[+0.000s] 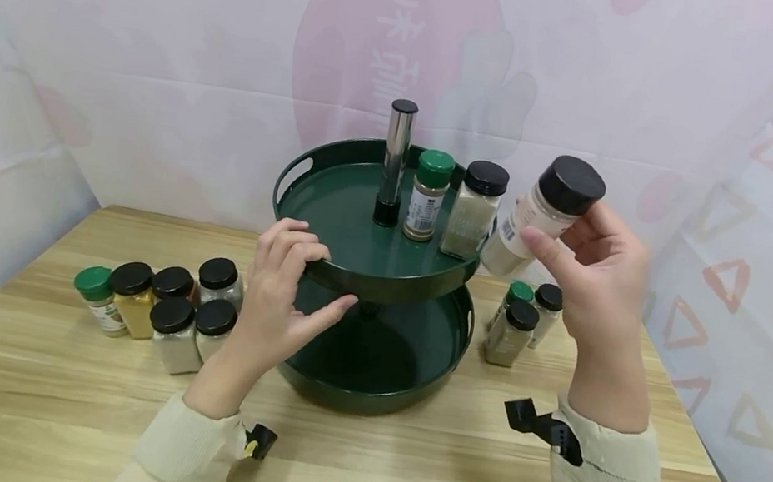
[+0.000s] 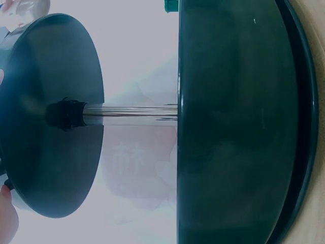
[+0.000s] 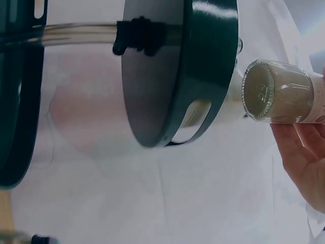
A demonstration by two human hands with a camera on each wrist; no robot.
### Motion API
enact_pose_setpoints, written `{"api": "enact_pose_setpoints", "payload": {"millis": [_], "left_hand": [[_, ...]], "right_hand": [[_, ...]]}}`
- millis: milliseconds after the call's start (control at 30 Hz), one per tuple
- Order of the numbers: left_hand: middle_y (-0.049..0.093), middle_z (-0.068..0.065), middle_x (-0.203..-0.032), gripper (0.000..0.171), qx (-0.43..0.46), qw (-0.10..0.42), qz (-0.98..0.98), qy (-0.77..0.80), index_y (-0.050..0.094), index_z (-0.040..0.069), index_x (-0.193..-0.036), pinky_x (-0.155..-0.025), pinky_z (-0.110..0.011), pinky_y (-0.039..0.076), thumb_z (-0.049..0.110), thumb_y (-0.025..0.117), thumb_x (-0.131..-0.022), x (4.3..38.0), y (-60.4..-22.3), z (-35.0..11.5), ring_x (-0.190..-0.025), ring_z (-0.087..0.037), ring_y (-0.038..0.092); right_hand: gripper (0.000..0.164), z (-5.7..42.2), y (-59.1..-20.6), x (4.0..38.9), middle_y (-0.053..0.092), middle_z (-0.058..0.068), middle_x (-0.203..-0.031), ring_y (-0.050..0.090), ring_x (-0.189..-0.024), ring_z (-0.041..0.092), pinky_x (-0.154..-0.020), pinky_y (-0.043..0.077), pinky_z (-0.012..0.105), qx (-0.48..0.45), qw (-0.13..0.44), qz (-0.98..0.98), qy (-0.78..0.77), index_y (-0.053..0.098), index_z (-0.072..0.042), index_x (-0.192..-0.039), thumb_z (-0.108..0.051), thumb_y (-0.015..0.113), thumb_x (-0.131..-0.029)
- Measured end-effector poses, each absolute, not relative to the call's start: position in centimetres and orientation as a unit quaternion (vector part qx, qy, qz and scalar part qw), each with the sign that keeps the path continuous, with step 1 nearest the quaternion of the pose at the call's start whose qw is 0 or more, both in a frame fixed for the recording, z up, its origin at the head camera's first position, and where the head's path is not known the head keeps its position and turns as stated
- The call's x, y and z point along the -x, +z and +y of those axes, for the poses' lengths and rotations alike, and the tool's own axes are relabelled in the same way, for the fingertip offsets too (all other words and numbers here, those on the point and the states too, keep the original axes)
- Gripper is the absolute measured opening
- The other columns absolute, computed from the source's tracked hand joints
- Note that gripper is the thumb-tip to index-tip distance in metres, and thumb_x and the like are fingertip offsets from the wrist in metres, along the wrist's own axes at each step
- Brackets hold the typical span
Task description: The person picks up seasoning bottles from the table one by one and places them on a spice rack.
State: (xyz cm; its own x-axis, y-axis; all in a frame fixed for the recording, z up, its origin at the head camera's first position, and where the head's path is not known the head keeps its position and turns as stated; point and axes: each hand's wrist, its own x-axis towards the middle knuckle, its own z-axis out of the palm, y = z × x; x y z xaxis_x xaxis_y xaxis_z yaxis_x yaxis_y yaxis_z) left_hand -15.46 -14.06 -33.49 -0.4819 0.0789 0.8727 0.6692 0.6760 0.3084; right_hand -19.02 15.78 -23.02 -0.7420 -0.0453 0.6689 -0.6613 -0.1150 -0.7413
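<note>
A two-tier dark green round tray [image 1: 345, 264] with a silver centre post [image 1: 395, 158] stands mid-table. My left hand [image 1: 280, 292] holds the upper tier's front-left rim, fingers bent over the edge and thumb lower down. On that tier's right side stand a green-lidded spice jar [image 1: 425, 209] and a black-lidded spice jar [image 1: 473, 212]. Just right of them, my right hand [image 1: 606, 267] grips another spice jar [image 1: 521, 224] with a black lid and pale label, tilted. The right wrist view shows the gripped jar's clear base [image 3: 259, 91], apart from the tray wall [image 3: 210, 66].
Several spice jars [image 1: 172, 321] with black and green lids are grouped on the table at left. Right of the lower tier [image 1: 362, 397] stand three more jars [image 1: 511, 341]. A printed fabric backdrop [image 1: 215, 79] hangs behind.
</note>
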Motion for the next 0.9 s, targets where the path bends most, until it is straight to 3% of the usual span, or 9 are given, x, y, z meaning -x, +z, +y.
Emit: {"api": "enact_pose_setpoints", "payload": {"millis": [233,367,600,900], "left_hand": [[0.056,-0.019,-0.114,0.061,0.233,0.449,-0.798,-0.328,0.056,0.001,-0.106,-0.112,-0.057,0.032,0.061,0.057,-0.092,15.3,-33.5,-14.1,-0.129,-0.039,0.040],[0.056,-0.019,-0.114,0.060,0.235,0.449,-0.797,-0.329,0.056,0.001,-0.106,-0.112,-0.056,0.032,0.060,0.058,-0.092,15.4,-33.5,-14.1,-0.129,-0.039,0.040],[0.055,-0.019,-0.113,0.060,0.240,0.450,-0.793,-0.334,0.056,0.002,-0.105,-0.113,-0.055,0.031,0.059,0.059,-0.092,15.5,-33.4,-13.9,-0.129,-0.038,0.041],[0.055,-0.019,-0.113,0.060,0.237,0.445,-0.797,-0.334,0.056,0.002,-0.106,-0.113,-0.056,0.032,0.060,0.058,-0.092,15.3,-33.3,-13.7,-0.129,-0.038,0.040]], "right_hand": [[0.049,13.3,-21.7,19.2,0.075,0.000,-0.113,0.073,-0.103,0.017,-0.098,0.054,0.029,-0.337,0.211,-0.634,0.663,0.063,0.003,-0.128,0.015,0.071,-0.081],[0.049,11.8,-21.4,19.5,0.073,0.000,-0.116,0.071,-0.107,0.016,-0.099,0.054,0.030,-0.328,0.188,-0.656,0.653,0.062,0.003,-0.128,0.015,0.070,-0.082],[0.050,9.4,-21.2,19.8,0.067,0.016,-0.127,0.069,-0.112,0.019,-0.101,0.053,0.036,-0.299,0.137,-0.714,0.619,0.059,0.000,-0.133,0.004,0.073,-0.085],[0.051,7.2,-21.6,20.7,0.065,0.016,-0.131,0.067,-0.118,0.027,-0.105,0.050,0.040,-0.280,0.069,-0.752,0.592,0.053,-0.003,-0.137,-0.005,0.072,-0.090]]}}
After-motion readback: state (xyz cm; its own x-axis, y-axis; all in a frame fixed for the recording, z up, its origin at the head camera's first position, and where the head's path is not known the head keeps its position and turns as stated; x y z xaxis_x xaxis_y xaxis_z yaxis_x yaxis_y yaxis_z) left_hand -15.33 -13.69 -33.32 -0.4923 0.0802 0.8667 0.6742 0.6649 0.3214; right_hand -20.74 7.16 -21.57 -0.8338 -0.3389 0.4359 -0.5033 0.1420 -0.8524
